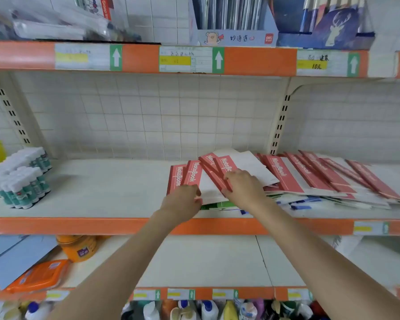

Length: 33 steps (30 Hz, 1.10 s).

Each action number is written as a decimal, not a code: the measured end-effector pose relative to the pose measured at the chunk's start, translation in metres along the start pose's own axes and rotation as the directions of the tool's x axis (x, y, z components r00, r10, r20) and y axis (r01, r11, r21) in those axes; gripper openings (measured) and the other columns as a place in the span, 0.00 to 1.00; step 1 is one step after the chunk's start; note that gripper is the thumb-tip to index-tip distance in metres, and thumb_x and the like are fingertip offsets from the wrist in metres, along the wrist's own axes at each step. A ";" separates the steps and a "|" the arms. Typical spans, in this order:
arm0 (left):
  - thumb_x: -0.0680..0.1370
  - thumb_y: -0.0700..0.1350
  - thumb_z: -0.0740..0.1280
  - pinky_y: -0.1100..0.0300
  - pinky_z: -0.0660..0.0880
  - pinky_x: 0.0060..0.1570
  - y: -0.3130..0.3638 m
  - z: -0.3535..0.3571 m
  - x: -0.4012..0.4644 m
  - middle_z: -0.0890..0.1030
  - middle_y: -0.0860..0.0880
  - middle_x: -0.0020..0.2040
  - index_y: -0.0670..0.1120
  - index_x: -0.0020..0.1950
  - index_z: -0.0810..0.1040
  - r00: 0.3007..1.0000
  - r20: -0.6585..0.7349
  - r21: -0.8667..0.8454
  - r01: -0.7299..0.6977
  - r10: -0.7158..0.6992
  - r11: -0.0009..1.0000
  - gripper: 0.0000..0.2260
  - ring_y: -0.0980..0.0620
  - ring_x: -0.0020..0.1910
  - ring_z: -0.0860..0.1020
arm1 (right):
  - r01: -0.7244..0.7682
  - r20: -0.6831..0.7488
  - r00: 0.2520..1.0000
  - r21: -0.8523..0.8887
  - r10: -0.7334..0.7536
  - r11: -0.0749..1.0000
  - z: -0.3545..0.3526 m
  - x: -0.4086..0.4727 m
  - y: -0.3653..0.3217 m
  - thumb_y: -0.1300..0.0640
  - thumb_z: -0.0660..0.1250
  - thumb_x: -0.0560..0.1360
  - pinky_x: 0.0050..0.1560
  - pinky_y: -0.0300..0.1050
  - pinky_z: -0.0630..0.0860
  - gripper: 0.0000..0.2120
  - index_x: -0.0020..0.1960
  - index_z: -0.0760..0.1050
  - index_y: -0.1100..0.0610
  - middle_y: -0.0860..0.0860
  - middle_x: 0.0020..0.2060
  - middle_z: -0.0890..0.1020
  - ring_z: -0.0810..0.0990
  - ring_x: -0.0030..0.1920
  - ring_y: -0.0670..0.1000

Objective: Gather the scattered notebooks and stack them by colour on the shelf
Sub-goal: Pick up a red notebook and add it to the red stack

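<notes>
The notebooks [284, 174] look like paper, with matt red spine strips and plain white covers. The shelf [102, 185] they lie on seems painted metal, smooth and cream with a dull sheen, its front edge a smooth orange strip carrying paper price labels [185, 59] under clear plastic. The glue sticks [21, 179] at the left look like smooth plastic, white caps on green bodies, slightly glossy.

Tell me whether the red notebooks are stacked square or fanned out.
Fanned out. The red notebooks lie overlapping at different angles along the shelf, with both hands on the left ones.
</notes>
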<state>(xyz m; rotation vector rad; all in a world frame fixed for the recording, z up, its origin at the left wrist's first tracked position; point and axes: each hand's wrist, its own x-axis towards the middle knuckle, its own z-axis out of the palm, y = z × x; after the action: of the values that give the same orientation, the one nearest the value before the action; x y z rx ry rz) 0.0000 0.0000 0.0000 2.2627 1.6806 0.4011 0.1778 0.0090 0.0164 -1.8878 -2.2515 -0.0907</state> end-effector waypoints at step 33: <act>0.80 0.36 0.54 0.54 0.77 0.34 -0.025 0.014 0.047 0.76 0.48 0.52 0.48 0.66 0.66 0.854 0.118 -0.981 0.181 -0.508 0.076 0.16 0.47 0.47 0.77 | -0.063 -0.117 0.989 0.188 0.086 0.980 0.015 0.054 -0.014 0.63 0.59 0.76 0.48 0.47 0.73 0.14 0.59 0.75 0.56 0.52 0.53 0.80 0.78 0.53 0.55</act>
<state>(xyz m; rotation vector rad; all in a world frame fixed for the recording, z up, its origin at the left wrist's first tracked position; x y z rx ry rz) -0.0038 0.0507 -0.0206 0.7463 1.2683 1.2661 0.1531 0.0616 0.0132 -1.8150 -2.0301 0.0100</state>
